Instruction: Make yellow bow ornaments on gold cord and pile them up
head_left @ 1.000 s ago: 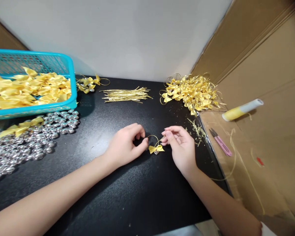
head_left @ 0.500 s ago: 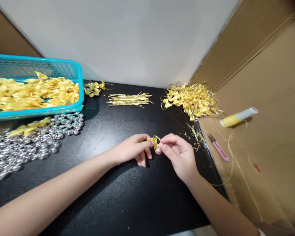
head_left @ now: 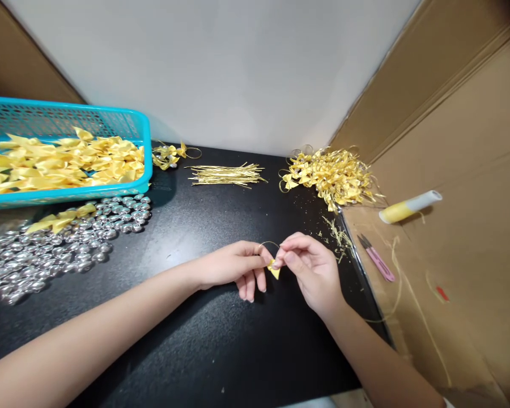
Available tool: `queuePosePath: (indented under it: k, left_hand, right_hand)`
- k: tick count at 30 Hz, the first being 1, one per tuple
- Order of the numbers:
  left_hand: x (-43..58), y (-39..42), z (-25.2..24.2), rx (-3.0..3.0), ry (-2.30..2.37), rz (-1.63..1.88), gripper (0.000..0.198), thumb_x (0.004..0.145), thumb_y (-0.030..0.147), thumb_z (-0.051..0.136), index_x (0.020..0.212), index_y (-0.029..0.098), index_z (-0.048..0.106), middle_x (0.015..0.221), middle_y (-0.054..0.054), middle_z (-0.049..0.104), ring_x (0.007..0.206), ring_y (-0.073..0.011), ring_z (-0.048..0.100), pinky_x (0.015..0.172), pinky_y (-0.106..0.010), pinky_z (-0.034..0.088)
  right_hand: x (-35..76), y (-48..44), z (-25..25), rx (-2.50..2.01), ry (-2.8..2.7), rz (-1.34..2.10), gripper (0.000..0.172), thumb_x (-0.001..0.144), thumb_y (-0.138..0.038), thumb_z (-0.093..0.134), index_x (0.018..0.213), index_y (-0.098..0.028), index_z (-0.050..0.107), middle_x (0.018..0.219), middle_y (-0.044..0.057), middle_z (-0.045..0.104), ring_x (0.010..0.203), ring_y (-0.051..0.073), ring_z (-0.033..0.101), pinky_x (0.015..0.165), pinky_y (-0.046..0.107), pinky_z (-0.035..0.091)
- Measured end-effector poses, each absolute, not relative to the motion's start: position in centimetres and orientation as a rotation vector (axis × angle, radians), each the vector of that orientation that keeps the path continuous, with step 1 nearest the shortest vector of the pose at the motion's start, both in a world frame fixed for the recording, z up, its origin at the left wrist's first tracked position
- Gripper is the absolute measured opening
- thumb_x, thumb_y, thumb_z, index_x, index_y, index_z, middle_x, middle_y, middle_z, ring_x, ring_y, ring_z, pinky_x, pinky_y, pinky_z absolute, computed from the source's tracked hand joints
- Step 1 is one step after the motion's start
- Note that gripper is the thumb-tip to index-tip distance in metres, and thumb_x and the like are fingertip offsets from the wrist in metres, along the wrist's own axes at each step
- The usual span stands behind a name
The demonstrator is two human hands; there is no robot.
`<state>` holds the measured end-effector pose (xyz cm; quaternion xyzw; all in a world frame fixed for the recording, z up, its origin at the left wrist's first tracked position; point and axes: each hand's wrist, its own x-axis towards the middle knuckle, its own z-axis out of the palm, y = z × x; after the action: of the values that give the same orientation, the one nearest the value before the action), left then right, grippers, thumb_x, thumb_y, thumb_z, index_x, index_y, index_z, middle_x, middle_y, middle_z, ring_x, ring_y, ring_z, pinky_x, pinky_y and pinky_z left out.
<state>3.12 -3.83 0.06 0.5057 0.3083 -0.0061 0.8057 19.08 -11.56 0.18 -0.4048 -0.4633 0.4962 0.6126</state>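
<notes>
Between my two hands is a small yellow ribbon bow [head_left: 274, 270] with a thin gold wire tie [head_left: 269, 242] curving in a loop above it. My left hand [head_left: 238, 265] pinches the bow's left side between thumb and forefinger, its other fingers hanging loosely below. From the right, the fingertips of my right hand [head_left: 310, 269] are pressed together at the bow and the end of the wire. Fingers hide part of the bow, and whether a bead sits on it I cannot tell.
A turquoise basket [head_left: 147, 153] of yellow bows stands left, silver beads [head_left: 80, 255] before it. Gold wire ties [head_left: 227, 174] lie at the back, with finished-looking bows [head_left: 334, 175] heaped right. Pink-handled snips [head_left: 378, 259] and a tube [head_left: 410, 207] lie on cardboard beyond the black table's [head_left: 195, 351] right edge.
The bow has turned between my fingers and now hangs lower, with the wire loop arching wider above it. Both hands stay close together; the whole view has shifted slightly.
</notes>
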Motion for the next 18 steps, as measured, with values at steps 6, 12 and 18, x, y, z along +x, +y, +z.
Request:
queuePosePath:
  k: [6,12,18]
  left_hand:
    - [3.9,-4.8,-0.2,1.028,0.694,0.151,0.031,0.077,0.041,0.069,0.084,0.013,0.058,0.079,-0.003,0.067,0.052,-0.0087,0.062,0.048,-0.019,0.049]
    - [4.2,-5.2,-0.2,0.925,0.73,0.287,0.023,0.074,0.032,0.071,0.076,0.014,0.056,0.072,0.0,0.066,0.056,-0.0084,0.063,0.054,-0.019,0.051]
    - [4.1,-5.1,-0.4,0.983,0.8,0.366,0.02,0.076,0.027,0.069,0.078,0.013,0.055,0.077,-0.003,0.069,0.052,-0.006,0.057,0.05,-0.018,0.046]
  right_hand:
    - [19.0,-11.6,0.3,-0.919,-1.065,1.137,0.004,0.086,-0.025,0.068,0.089,-0.025,0.071,0.079,-0.001,0.062,0.064,0.01,0.062,0.055,0.023,0.053]
    - [19.3,-11.7,-0.1,-0.885,-1.083,1.147,0.009,0.088,-0.021,0.066,0.093,-0.027,0.071,0.084,-0.001,0.061,0.07,0.012,0.065,0.064,0.027,0.055]
    - [19.8,-11.6,-0.2,-0.958,-1.041,1.023,0.004,0.088,-0.025,0.065,0.09,-0.025,0.069,0.082,0.0,0.061,0.067,0.012,0.062,0.064,0.028,0.056]
